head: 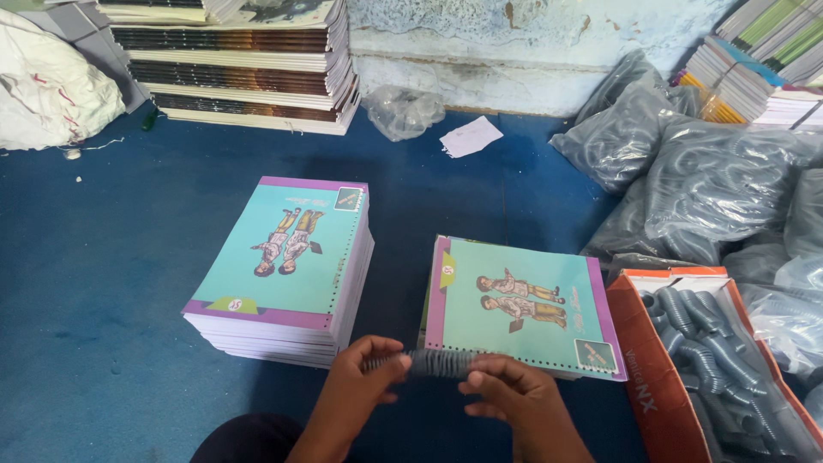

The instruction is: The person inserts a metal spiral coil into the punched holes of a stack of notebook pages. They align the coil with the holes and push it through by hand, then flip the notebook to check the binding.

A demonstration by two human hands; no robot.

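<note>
together, left hand (358, 377) and right hand (514, 396) each grip a grey spiral coil (429, 363) beside a notebook (523, 304).

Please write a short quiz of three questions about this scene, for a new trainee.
1. True or false: both hands hold one grey coil.
2. Where are the spare coils? A) in the orange box B) on the left stack C) on the white sheet
3. Which book's punched edge faces the hands?

Key
1. True: left hand and right hand grip its ends.
2. A
3. The single book, right of the stack.
</note>
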